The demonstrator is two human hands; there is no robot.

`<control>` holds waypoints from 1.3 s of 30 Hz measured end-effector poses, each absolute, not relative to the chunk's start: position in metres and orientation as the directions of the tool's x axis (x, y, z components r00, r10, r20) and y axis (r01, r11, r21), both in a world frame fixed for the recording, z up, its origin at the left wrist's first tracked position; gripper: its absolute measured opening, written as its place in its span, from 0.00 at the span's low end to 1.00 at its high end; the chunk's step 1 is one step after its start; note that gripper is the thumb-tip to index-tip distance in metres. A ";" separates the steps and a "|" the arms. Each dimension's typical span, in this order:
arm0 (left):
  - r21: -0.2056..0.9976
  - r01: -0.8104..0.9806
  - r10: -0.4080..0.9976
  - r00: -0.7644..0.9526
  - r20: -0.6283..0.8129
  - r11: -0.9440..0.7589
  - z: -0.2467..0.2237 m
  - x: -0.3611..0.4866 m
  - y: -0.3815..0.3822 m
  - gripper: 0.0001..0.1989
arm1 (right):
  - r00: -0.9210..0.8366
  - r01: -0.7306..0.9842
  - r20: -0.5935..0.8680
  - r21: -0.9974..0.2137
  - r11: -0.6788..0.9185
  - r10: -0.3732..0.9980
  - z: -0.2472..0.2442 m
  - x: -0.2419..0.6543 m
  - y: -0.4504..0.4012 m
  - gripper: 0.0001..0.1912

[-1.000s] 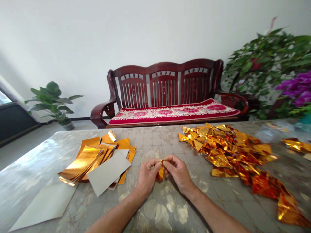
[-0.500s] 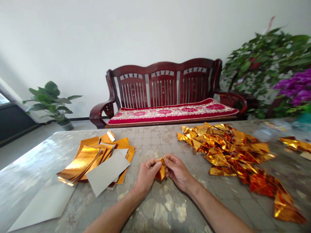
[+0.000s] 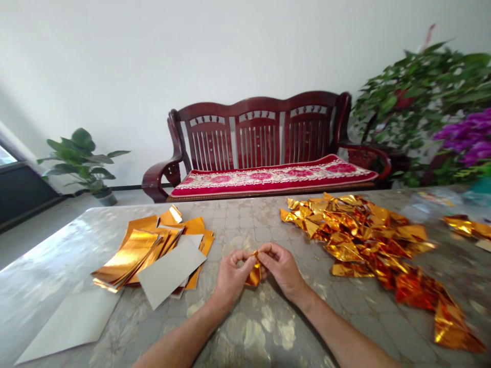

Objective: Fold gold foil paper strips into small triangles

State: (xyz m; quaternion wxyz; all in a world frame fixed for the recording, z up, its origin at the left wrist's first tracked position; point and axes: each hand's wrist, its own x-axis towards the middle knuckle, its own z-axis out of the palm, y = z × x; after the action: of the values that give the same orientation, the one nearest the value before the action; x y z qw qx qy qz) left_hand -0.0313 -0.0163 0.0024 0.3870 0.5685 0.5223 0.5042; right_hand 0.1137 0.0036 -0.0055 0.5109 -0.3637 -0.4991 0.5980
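Observation:
Near the middle of the table, a small folded piece of gold foil paper (image 3: 253,276) is pinched between both hands. My left hand (image 3: 233,273) grips its left side with thumb and fingers. My right hand (image 3: 281,270) pinches the top right of the same piece, the fingertips of both hands close together. To the left lies a loose stack of flat gold sheets (image 3: 130,253) with a pale sheet (image 3: 172,273) face down on top. A big pile of folded gold pieces (image 3: 356,230) spreads to the right.
Another pale sheet (image 3: 71,324) lies at the table's left front. Clear plastic (image 3: 429,204) and more gold pieces (image 3: 466,226) are at the far right. Behind the patterned table (image 3: 233,217) stand a dark red wooden bench (image 3: 257,135) and potted plants (image 3: 82,158).
My right thumb and fingers have shifted slightly at the top of the folded piece, and the piece is tilted a little differently. Both hands remain in nearly the same place.

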 end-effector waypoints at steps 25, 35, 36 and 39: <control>0.768 0.529 0.908 0.009 0.419 -0.359 0.006 -0.033 -0.021 0.10 | -0.168 0.091 0.320 -0.937 0.338 0.932 -0.001 0.120 -0.001 0.09; 0.921 0.328 0.959 -0.112 0.261 -0.212 0.005 -0.029 -0.018 0.11 | -0.108 -0.051 0.231 -0.973 0.227 0.967 -0.005 0.110 0.000 0.10; 0.933 0.306 0.963 -0.125 0.237 -0.190 0.005 -0.029 -0.018 0.11 | -0.100 -0.072 0.220 -0.974 0.213 0.970 -0.005 0.109 -0.001 0.10; 0.955 0.255 0.970 -0.145 0.193 -0.152 0.005 -0.028 -0.018 0.09 | -0.091 -0.067 0.211 -0.976 0.206 0.973 -0.005 0.107 -0.001 0.09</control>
State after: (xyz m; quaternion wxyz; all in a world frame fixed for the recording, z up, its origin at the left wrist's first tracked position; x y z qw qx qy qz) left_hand -0.0278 -0.0178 0.0050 0.3456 0.5551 0.5518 0.5176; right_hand 0.1073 -0.0010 -0.0054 0.5387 -0.4051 -0.5591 0.4828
